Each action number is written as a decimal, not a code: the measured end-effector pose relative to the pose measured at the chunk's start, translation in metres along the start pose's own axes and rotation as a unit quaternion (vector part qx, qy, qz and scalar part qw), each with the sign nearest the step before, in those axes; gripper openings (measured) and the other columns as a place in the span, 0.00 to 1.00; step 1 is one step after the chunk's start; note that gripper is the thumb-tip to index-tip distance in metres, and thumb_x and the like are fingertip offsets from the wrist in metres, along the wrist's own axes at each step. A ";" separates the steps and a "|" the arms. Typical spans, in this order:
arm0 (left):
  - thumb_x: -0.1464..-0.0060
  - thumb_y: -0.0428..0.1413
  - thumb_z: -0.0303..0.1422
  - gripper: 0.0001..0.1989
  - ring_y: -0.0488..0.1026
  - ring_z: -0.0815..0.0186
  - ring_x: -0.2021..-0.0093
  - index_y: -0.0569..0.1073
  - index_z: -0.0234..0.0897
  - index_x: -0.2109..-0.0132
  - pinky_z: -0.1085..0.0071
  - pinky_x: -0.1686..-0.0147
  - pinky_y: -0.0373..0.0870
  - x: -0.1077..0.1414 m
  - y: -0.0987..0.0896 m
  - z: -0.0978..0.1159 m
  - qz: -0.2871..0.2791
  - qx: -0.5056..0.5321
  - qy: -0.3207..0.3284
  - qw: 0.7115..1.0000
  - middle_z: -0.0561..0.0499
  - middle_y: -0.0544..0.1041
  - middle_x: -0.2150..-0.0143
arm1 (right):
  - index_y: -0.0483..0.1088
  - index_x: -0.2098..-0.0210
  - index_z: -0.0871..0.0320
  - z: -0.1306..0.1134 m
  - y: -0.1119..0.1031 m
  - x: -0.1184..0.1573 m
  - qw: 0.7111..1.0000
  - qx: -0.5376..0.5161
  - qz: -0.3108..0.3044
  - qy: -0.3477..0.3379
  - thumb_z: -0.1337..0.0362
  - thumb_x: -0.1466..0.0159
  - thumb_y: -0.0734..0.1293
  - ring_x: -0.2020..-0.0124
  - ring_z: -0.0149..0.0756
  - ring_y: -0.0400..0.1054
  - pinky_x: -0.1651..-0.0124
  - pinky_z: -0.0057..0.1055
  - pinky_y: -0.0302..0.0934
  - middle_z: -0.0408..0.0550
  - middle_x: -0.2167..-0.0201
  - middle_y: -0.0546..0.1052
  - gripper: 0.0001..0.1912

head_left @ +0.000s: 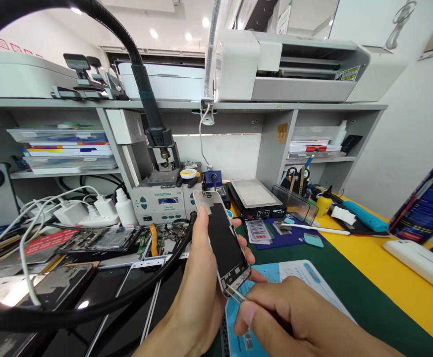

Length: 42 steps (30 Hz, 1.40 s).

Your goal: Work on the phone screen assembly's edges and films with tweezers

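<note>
My left hand is wrapped round a phone screen assembly, thumb along its left edge and fingertips showing at its right. The part is held tilted, its dark back with a metal upper plate facing me. My right hand pinches a pair of tweezers. Their tips meet the lower end of the screen assembly, by its small connectors; whether they grip anything there I cannot make out. Below both hands lies a blue and white mat or package, partly hidden by my right hand.
Several phones and screens cover the left side, crossed by a thick black hose. A hot air station stands at the back, with a flat heating plate to its right. A white bar lies far right.
</note>
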State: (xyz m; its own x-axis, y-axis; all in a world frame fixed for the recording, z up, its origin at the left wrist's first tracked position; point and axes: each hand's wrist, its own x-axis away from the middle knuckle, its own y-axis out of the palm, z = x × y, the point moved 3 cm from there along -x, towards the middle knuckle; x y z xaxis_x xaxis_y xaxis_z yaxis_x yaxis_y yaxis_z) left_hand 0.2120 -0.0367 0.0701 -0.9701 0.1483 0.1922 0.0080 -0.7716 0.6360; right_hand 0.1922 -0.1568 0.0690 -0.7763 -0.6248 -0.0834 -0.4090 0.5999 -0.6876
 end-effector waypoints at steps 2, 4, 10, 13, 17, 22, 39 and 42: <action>0.49 0.48 0.60 0.32 0.74 0.59 0.74 0.73 0.36 0.56 0.57 0.67 0.73 0.000 0.000 0.000 0.000 0.000 -0.007 1.000 0.48 0.75 0.70 | 0.75 0.71 0.56 -0.002 0.000 0.000 1.000 0.010 0.002 0.014 0.67 0.37 0.60 0.87 0.23 0.53 0.85 0.19 0.44 0.36 0.86 0.59 0.13; 0.50 0.47 0.62 0.33 0.74 0.58 0.75 0.72 0.35 0.59 0.59 0.67 0.72 0.000 0.001 0.000 -0.003 -0.002 -0.015 1.000 0.48 0.74 0.71 | 0.75 0.72 0.57 -0.003 0.000 -0.001 0.999 0.017 0.008 0.032 0.66 0.35 0.59 0.86 0.23 0.52 0.84 0.19 0.43 0.36 0.87 0.57 0.14; 0.49 0.46 0.61 0.32 0.75 0.58 0.76 0.70 0.37 0.56 0.63 0.71 0.71 0.002 0.002 0.001 0.016 0.002 -0.012 1.000 0.50 0.72 0.72 | 0.73 0.68 0.60 -0.003 0.004 -0.001 1.000 -0.003 0.008 -0.002 0.62 0.32 0.56 0.89 0.22 0.46 0.85 0.21 0.40 0.34 0.89 0.53 0.16; 0.48 0.45 0.61 0.32 0.75 0.57 0.75 0.71 0.38 0.55 0.61 0.70 0.72 0.002 0.002 0.002 0.009 0.003 -0.003 1.000 0.50 0.72 0.71 | 0.72 0.68 0.60 -0.002 0.006 -0.002 1.000 -0.007 0.015 -0.016 0.61 0.32 0.55 0.89 0.22 0.44 0.84 0.22 0.40 0.33 0.89 0.51 0.17; 0.48 0.45 0.61 0.31 0.75 0.57 0.75 0.70 0.39 0.54 0.59 0.69 0.72 0.002 0.000 0.002 0.011 0.003 0.005 1.000 0.51 0.72 0.71 | 0.71 0.69 0.59 -0.002 0.008 -0.002 0.999 0.005 0.032 -0.033 0.62 0.32 0.56 0.89 0.22 0.43 0.84 0.23 0.39 0.33 0.89 0.49 0.16; 0.48 0.46 0.60 0.30 0.74 0.57 0.75 0.70 0.39 0.55 0.57 0.68 0.73 0.004 0.000 0.002 0.016 0.003 0.015 1.000 0.50 0.72 0.71 | 0.72 0.70 0.60 -0.003 0.010 -0.002 0.998 0.031 0.045 -0.042 0.61 0.32 0.54 0.89 0.23 0.46 0.84 0.25 0.39 0.34 0.88 0.51 0.18; 0.48 0.45 0.61 0.34 0.75 0.58 0.74 0.72 0.36 0.52 0.60 0.67 0.72 0.002 -0.002 0.000 0.012 -0.036 0.047 0.998 0.49 0.75 0.69 | 0.73 0.68 0.60 -0.004 0.004 -0.001 0.999 0.034 -0.002 -0.027 0.64 0.32 0.55 0.88 0.23 0.46 0.84 0.24 0.39 0.35 0.86 0.56 0.17; 0.50 0.45 0.62 0.35 0.75 0.59 0.74 0.73 0.36 0.53 0.61 0.67 0.72 0.000 -0.001 -0.002 0.016 -0.035 0.034 0.999 0.50 0.75 0.70 | 0.73 0.68 0.60 -0.001 0.006 -0.001 0.998 0.038 0.001 -0.040 0.64 0.32 0.55 0.87 0.23 0.49 0.83 0.24 0.41 0.36 0.85 0.58 0.17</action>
State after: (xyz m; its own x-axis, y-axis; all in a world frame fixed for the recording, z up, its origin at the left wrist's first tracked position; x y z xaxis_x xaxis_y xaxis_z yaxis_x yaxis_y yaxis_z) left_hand 0.2111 -0.0368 0.0677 -0.9839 0.0829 0.1583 0.0239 -0.8168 0.5765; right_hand 0.1902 -0.1523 0.0654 -0.7343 -0.6642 -0.1399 -0.3686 0.5632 -0.7396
